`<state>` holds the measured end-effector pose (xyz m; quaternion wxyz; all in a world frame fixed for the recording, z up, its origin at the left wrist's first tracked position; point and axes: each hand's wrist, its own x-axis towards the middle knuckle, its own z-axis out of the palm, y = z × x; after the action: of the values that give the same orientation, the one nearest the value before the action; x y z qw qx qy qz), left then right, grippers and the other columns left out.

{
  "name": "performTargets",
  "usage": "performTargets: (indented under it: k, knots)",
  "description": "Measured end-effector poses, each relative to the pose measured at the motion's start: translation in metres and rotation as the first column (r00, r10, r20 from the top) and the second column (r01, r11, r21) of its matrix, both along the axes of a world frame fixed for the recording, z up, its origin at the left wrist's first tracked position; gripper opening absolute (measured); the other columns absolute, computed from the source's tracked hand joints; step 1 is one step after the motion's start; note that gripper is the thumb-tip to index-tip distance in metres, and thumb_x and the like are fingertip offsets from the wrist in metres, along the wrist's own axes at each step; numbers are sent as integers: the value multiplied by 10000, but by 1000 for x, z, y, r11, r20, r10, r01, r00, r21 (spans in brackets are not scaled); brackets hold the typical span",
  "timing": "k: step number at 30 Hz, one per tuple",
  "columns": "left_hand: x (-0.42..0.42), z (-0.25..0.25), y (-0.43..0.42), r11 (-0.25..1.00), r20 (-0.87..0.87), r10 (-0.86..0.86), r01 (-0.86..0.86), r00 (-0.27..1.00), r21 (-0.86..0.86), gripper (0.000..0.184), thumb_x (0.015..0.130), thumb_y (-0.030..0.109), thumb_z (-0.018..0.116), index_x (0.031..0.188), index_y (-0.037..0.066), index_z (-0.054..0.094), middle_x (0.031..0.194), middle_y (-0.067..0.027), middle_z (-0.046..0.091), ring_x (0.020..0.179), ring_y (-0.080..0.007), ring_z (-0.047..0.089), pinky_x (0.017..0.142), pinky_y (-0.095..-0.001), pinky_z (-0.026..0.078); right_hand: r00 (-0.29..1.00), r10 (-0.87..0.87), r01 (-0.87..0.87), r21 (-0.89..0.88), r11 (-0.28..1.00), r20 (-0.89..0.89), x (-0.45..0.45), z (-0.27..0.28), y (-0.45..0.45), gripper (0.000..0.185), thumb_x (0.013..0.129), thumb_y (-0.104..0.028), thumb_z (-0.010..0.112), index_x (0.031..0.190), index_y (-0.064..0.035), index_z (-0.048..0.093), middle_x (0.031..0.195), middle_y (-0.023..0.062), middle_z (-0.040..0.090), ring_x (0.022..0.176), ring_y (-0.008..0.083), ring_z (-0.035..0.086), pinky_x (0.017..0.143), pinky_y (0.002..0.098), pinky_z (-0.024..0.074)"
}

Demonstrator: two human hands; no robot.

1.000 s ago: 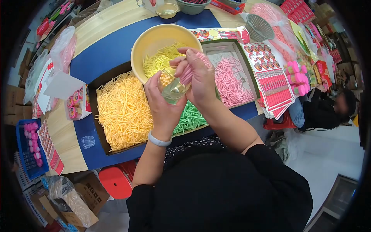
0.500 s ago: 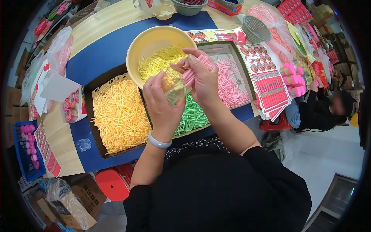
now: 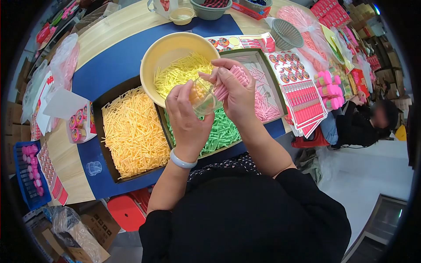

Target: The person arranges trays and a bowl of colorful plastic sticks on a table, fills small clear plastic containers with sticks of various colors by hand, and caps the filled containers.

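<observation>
My left hand [image 3: 188, 122] is wrapped round a clear plastic cup [image 3: 205, 104], tilted with its mouth toward my right hand. Some yellow-orange sticks show inside it. My right hand [image 3: 240, 98] grips a bundle of short pink sticks [image 3: 239, 75], its lower end at the cup's mouth. Whether any pink sticks are inside the cup, I cannot tell. Beneath the hands, green sticks [image 3: 222, 136] lie in a box, with loose pink sticks [image 3: 266, 105] in a compartment to the right. Behind the cup, a cream bowl [image 3: 148, 65] holds yellow sticks [image 3: 175, 72].
Orange sticks [image 3: 131, 136] fill a dark box on the left. A clear cup [image 3: 94, 168] lies near the table's front edge. Sticker sheets [image 3: 299, 94] and a grey-green basket [image 3: 287, 34] are at right. Another person [image 3: 359, 125] sits beyond, near pink-lidded jars [image 3: 330, 91].
Both hands have shifted slightly right and down with the cup and the pink bundle. The view has moved a little. Both grips look the same.
</observation>
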<state>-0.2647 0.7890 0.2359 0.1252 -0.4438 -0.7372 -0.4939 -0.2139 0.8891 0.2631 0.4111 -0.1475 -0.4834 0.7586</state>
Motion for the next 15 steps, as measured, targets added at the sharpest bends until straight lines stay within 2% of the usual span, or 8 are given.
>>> performTargets:
  k: [6,10,11,15]
  knots:
    - [-1,0,3,1000,-106,-3,1,994,-23,717,553,9,656,1202,77,361,1085,-117,405,958,-290,444,828,-377,386,996,-72,76,-81,994,49,-1,0,-3,173,835,-24,477,993,27,525,777,93,544,725,129,536,832,321,471]
    - [0,5,8,1000,-95,26,-25,995,5,707,555,4,651,1198,72,363,1085,-117,413,952,-289,447,826,-382,387,987,-41,40,6,999,158,1,-5,-12,237,824,-58,520,1051,8,532,900,103,539,736,87,518,723,212,455]
    - [-1,4,9,1000,-94,29,-29,995,8,707,555,4,651,1198,72,363,1085,-117,413,952,-289,447,826,-382,387,987,-38,37,9,999,158,0,-4,-13,237,824,-58,520,1051,8,532,900,103,539,736,87,518,723,212,455]
    - [-5,-2,11,998,-53,8,-5,999,60,708,553,17,657,1195,69,363,1102,-120,414,956,-287,447,841,-388,377,993,1,-1,-1,1000,118,-5,-1,-18,306,844,-88,495,1136,3,496,1005,106,510,902,112,485,773,211,403]
